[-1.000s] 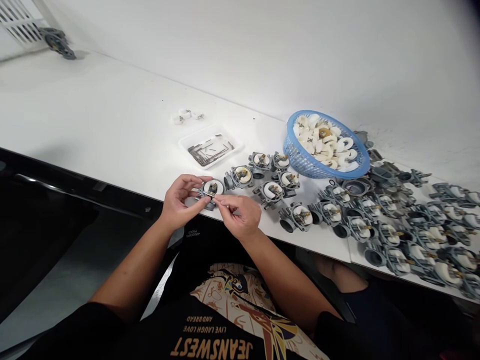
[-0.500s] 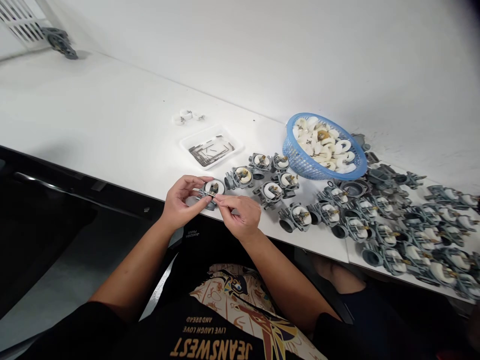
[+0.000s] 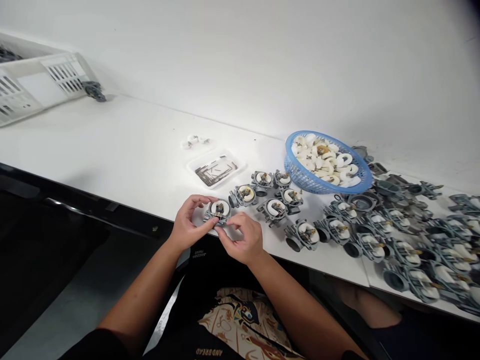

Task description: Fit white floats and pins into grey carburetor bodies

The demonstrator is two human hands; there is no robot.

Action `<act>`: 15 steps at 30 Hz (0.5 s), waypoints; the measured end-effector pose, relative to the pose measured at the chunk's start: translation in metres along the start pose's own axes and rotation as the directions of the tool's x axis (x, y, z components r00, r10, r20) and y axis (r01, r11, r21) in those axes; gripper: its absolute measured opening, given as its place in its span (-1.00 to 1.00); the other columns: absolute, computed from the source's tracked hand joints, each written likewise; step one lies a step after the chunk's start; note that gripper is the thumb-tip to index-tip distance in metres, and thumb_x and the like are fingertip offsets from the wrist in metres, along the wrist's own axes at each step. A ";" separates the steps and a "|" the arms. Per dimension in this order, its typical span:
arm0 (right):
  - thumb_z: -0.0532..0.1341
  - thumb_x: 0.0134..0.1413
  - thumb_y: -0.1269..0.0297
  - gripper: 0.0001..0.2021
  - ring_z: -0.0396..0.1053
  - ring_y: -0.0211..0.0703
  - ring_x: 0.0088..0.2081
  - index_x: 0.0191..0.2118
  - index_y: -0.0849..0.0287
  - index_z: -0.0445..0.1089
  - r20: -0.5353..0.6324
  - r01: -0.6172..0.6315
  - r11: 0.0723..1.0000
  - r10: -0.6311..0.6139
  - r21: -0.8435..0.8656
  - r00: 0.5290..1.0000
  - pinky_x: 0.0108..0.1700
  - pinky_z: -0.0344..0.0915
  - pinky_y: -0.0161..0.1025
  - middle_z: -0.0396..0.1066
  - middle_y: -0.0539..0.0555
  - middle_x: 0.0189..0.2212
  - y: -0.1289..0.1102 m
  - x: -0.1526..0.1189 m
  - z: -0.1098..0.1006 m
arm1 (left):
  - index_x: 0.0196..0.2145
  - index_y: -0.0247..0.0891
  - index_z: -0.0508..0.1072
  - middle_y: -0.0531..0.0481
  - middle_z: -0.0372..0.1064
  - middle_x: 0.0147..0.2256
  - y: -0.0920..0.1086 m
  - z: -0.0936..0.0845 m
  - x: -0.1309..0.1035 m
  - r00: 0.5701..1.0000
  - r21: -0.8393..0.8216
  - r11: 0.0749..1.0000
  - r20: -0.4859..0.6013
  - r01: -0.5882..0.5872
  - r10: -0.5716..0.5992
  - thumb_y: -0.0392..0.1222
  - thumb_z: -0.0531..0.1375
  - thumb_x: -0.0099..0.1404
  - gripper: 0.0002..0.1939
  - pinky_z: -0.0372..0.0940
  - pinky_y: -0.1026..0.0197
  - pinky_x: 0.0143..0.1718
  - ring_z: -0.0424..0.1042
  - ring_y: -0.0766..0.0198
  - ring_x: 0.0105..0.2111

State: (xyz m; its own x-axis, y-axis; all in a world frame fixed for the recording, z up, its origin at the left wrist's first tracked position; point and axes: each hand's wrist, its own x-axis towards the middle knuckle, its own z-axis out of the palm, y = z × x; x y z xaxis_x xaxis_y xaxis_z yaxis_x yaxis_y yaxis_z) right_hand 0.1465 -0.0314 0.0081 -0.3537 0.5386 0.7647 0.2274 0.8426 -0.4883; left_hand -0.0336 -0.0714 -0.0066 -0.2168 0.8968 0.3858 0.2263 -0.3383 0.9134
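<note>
Both hands are close together on one grey metal body (image 3: 218, 210) at the table edge: the left hand (image 3: 191, 223) grips its side, and the right hand (image 3: 242, 237) seems to touch its near rim, though fingers partly hide this. A white ring part sits inside it. Beyond the hands lies a white tray (image 3: 216, 168) with thin pins.

Tray (image 3: 240, 169) lies left of basket (image 3: 328, 187), behind the row of carburetors (image 3: 275, 210).
</note>
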 end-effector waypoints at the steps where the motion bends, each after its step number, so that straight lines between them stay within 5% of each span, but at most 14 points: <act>1: 0.34 0.17 0.34 -0.82 0.23 -0.31 -0.55 -0.26 0.08 0.29 0.014 -0.016 1.000 0.015 0.009 1.000 -0.49 0.20 -0.32 0.26 -0.12 -0.55 0.000 0.000 0.000 | 0.00 -0.17 0.32 -0.23 0.45 0.09 0.001 0.000 0.001 1.000 0.018 1.000 0.011 -0.008 0.008 -0.18 0.40 0.22 -0.54 0.24 -0.05 0.12 0.41 -0.02 0.14; 6: 0.31 0.23 0.26 -0.75 0.06 -0.36 -0.62 -0.41 0.10 0.25 0.111 -0.124 0.991 0.117 0.051 0.987 -0.53 0.05 -0.32 0.05 -0.18 -0.64 0.000 -0.001 -0.002 | 0.18 -0.14 0.30 -0.25 0.24 0.26 0.008 -0.001 0.005 0.994 0.152 0.985 0.083 -0.077 0.065 -0.13 0.32 0.29 -0.47 0.07 -0.20 0.33 0.19 -0.07 0.31; 10: 0.30 0.22 0.23 -0.78 0.10 -0.35 -0.60 -0.38 0.10 0.26 0.197 -0.151 0.987 0.139 0.050 0.971 -0.50 0.06 -0.32 0.10 -0.17 -0.62 -0.002 -0.008 -0.003 | 0.12 -0.11 0.38 -0.22 0.20 0.27 0.013 0.001 0.008 0.991 0.289 0.954 0.122 -0.085 0.052 -0.08 0.30 0.32 -0.56 0.03 -0.25 0.35 0.12 -0.10 0.32; 15: 0.28 0.21 0.26 -0.87 0.20 -0.31 -0.57 -0.29 0.11 0.31 0.233 -0.093 0.995 0.084 0.026 0.969 -0.46 0.13 -0.31 0.26 -0.13 -0.57 -0.003 -0.017 -0.003 | 0.08 -0.11 0.42 -0.23 0.23 0.23 0.012 0.001 0.008 0.989 0.269 0.959 0.140 -0.090 0.053 -0.08 0.29 0.32 -0.61 0.07 -0.24 0.33 0.16 -0.11 0.29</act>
State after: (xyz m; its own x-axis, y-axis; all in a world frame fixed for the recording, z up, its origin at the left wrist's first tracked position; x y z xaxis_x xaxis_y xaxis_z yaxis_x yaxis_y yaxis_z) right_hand 0.1544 -0.0429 -0.0019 -0.5347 0.5932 0.6019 0.2355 0.7886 -0.5680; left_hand -0.0315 -0.0674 0.0073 -0.0693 0.9086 0.4119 0.4915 -0.3282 0.8066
